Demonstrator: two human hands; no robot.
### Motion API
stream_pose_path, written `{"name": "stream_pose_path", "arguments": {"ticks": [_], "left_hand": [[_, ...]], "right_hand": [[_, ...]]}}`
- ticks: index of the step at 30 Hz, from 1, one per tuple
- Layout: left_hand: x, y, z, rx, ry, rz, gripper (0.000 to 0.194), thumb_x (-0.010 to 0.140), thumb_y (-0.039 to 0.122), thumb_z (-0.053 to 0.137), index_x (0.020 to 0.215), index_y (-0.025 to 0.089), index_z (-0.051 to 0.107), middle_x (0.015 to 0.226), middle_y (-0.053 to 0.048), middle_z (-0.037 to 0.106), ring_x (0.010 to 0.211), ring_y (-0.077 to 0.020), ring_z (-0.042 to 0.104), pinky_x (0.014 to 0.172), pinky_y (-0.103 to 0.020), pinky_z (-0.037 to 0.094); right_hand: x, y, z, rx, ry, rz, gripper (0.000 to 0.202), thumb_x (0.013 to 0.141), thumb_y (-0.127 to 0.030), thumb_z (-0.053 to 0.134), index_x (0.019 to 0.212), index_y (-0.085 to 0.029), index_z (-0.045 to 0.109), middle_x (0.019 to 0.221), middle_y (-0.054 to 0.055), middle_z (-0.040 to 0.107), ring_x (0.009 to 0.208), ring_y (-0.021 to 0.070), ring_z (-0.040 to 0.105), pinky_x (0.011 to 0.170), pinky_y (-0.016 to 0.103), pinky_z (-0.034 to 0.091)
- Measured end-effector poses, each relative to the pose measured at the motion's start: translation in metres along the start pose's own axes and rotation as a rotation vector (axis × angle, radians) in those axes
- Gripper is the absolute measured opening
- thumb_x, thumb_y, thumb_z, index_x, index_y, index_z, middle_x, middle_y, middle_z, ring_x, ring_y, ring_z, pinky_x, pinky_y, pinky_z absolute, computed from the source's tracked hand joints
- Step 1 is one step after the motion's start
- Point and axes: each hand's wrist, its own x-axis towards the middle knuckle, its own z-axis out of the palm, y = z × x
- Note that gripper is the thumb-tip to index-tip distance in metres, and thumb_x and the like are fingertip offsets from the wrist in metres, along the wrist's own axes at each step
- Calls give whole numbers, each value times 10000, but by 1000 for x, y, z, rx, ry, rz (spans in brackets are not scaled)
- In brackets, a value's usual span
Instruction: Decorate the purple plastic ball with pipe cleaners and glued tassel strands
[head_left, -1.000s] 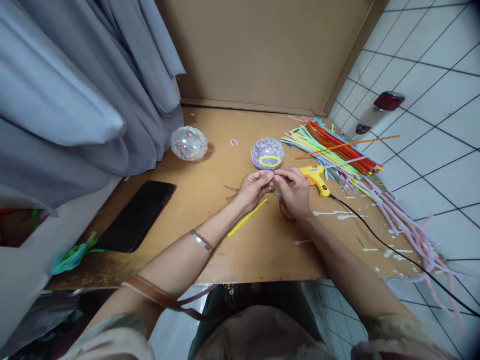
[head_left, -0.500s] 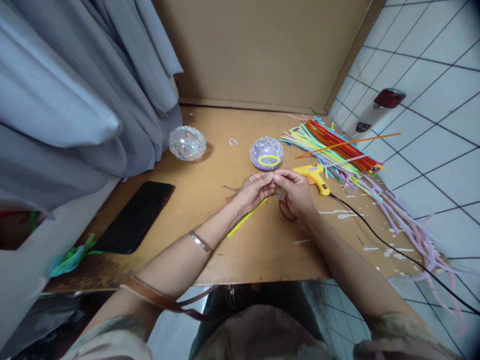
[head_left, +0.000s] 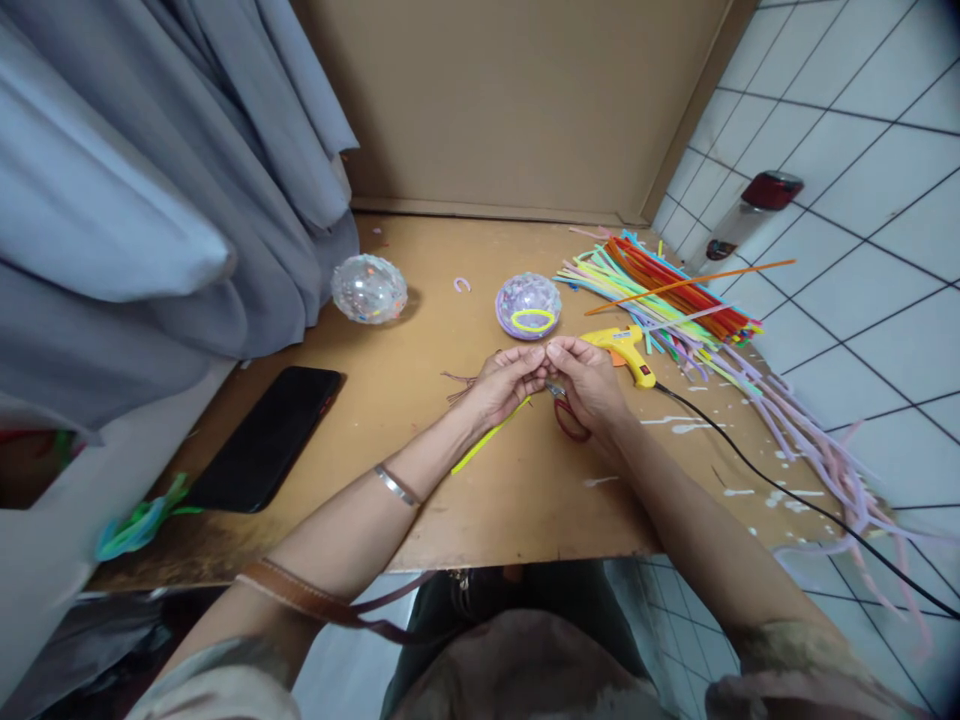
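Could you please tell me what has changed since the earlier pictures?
Very little: the right hand has eased slightly toward the person, uncovering more of the yellow pistol-shaped glue gun. It stays pinched close to the left hand; anything held is too small to tell. The translucent lilac round bowl and flat black phone stayed put.

1. The left forearm (head_left: 409, 470) slants forward and inward, ending in the left hand (head_left: 504, 385), its thumb and curled fingers (head_left: 535, 355) pinched together.
2. The right forearm (head_left: 694, 530) angles inward oppositely; the right hand (head_left: 591, 385) pinches likewise.
3. Fingertips nearly meet; wrists stand apart.
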Motion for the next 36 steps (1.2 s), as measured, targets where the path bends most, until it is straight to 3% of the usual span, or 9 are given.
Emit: {"name": "stream_pose_path", "arguments": {"ticks": [6, 11, 14, 18, 21, 23, 28, 36], "left_hand": [[2, 2, -1, -17, 43, 26, 358, 595, 324, 959, 729, 127, 692, 661, 13, 660, 595, -57, 585, 648, -209, 501], [3, 0, -3, 56, 86, 122, 329, 641, 348, 932, 720, 148, 683, 675, 22, 652, 600, -58, 555, 651, -215, 480], [3, 6, -4, 216, 138, 304, 325, 654, 394, 922, 710, 169, 693, 662, 24, 640, 654, -86, 564, 694, -225, 477], [12, 38, 1, 519, 261, 704, 291, 758, 448, 838, 775, 194, 697, 883, -30, 721, 930, -173, 654, 915, -279, 498], [33, 64, 5, 852, 218, 867, 274, 878, 472, 707, 843, 203, 663, 1188, -81, 724, 1222, -240, 623, 1111, -387, 437], [49, 72, 4, 1018, 160, 911, 287, 927, 500, 630, 888, 216, 631, 1305, -99, 695, 1301, -259, 594, 1158, -445, 407], [73, 57, -15, 994, 195, 883, 373, 975, 587, 493, 897, 228, 559, 1325, -150, 695, 1269, -264, 636, 1100, -465, 469], [67, 35, -29, 1011, 129, 923, 360, 994, 572, 464, 916, 232, 553, 1261, -126, 726, 1212, -234, 661, 1091, -446, 476]], "right_hand": [[2, -1, -3, -16, 59, -64, 396, 579, -507, 908, 723, -216, 681, 618, -40, 612, 552, 85, 489, 539, 232, 432], [5, -2, -7, -59, 107, -69, 365, 602, -484, 885, 742, -216, 681, 656, -28, 620, 591, 95, 530, 543, 230, 425], [6, -1, -10, -100, 123, -95, 364, 629, -488, 864, 745, -214, 656, 667, -24, 624, 590, 93, 544, 560, 233, 437], [13, -3, -10, -163, 154, -147, 335, 665, -477, 818, 757, -209, 640, 652, -26, 619, 587, 100, 550, 588, 247, 462], [25, -9, -8, -182, 186, -179, 297, 663, -423, 808, 759, -202, 634, 641, -26, 614, 585, 109, 564, 592, 256, 465], [35, -13, -6, -185, 216, -172, 265, 649, -367, 802, 749, -199, 622, 633, -24, 615, 573, 119, 574, 573, 258, 457], [54, -11, -4, -169, 284, -159, 217, 644, -250, 716, 782, -220, 552, 612, -53, 599, 531, 125, 579, 538, 250, 445], [68, 9, -12, -226, 193, -239, 395, 672, -207, 675, 907, -279, 365, 643, -97, 592, 536, 135, 586, 581, 277, 494]]}}
